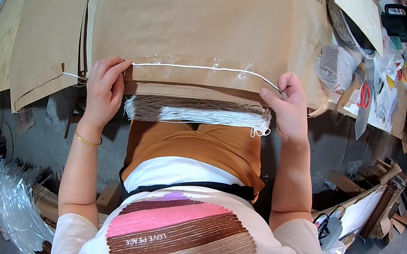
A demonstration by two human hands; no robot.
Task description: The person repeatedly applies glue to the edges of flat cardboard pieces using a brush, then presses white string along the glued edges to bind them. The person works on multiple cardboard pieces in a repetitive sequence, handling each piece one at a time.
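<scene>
A broad brown paper sheet [195, 18] fills the upper middle of the frame, shiny patches along its lower strip. Just below that edge, at centre, lies a bundle of white cords [197, 116], loops at its right end. The right hand [290, 103], right of centre, has curled fingers closed on one end of a white cord [213, 68], its thumb reaching left over the paper. The left hand [107, 78], left of centre, pinches the other end, thumb against forefinger. The cord bows slightly upward between them, across the strip.
</scene>
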